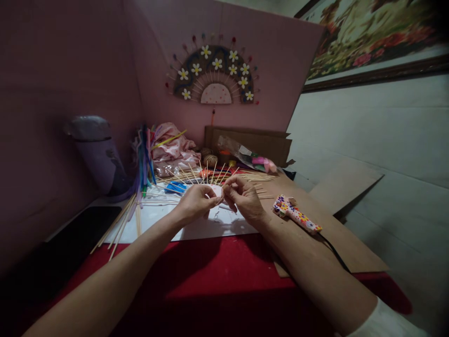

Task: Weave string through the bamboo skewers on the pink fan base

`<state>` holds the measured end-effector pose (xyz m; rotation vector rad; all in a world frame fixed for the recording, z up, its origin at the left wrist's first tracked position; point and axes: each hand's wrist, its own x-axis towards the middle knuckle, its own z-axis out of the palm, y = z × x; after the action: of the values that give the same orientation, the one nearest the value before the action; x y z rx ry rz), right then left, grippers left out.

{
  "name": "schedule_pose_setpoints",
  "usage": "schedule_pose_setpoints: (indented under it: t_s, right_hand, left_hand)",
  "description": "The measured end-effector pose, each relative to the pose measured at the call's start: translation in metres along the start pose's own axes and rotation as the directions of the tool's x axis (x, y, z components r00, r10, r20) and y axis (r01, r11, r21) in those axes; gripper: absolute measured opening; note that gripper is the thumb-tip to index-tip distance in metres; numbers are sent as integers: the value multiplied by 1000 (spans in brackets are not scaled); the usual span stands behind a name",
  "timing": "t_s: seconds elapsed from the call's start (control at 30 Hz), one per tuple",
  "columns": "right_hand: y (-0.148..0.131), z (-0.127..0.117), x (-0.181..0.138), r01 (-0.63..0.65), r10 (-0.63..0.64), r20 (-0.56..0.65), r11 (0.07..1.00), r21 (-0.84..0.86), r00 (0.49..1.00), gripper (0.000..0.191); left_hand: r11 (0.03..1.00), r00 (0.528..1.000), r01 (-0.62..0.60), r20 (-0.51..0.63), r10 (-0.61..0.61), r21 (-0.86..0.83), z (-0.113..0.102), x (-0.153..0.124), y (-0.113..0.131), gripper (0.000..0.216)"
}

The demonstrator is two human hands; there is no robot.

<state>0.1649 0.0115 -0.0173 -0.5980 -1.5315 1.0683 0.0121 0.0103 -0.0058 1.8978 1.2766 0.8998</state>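
My left hand (196, 202) and my right hand (242, 197) meet over the table, both closed on a small white half-round piece (216, 190) with several thin wooden skewers (213, 172) fanning up from it. The fingers of both hands pinch its edge from either side. Under the hands lies a white sheet (210, 227) on the red tablecloth (217, 276).
A finished fan decoration with white flowers (214, 74) hangs on the pink board behind. Loose skewers (117, 227), coloured straws (144, 161), a pink cloth (173, 146), a purple jar (100, 157), a cardboard box (252, 140), a patterned glue gun (296, 214) on cardboard, and a dark tablet (75, 234) surround the hands.
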Motion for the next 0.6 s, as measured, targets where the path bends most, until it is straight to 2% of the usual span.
schedule_pose_setpoints:
  t_s: [0.1,0.2,0.3,0.37,0.4,0.47,0.5,0.53,0.57,0.6]
  right_hand:
    - [-1,0,0,-3,3,-9,1000,-3,1000,25]
    - [-3,0,0,-14,14,-43,1000,7,999,24]
    - [-6,-1,-1,-36,40,-80,998,57,996,24]
    - [-7,-1,-1,-50,56,-78,996,80,995,24]
    - [-7,-1,-1,-55,61,-71,995,77,996,24]
    - [-6,-1,-1,-72,74,-60,997,41,995,23]
    - [-5,-1,-1,-81,82,-59,997,17,995,23]
    - [-4,-1,-1,-87,86,-60,996,-6,994,23]
    - [-3,-1,-1,-88,86,-63,996,-28,994,24]
    - [-2,-1,-1,-85,82,-67,995,-47,994,24]
  left_hand:
    - [962,987,-38,-140,78,270,-5,-2,3,29]
    - [847,969,40,-227,97,530,-12,-6,12,37]
    - [748,936,152,-337,101,646,-16,-9,16,43]
    - [708,896,155,-401,193,689,-17,-8,14,36]
    - [703,869,114,-413,271,702,-16,-7,12,30]
    - [727,795,-52,-412,445,684,-13,-6,9,18]
    - [757,757,-157,-415,505,635,-11,-6,8,15]
    - [795,738,-259,-418,529,548,-8,-6,8,13]
    - [836,749,-344,-412,519,428,-4,-6,8,12]
    - [873,785,-396,-388,482,283,-1,-7,9,12]
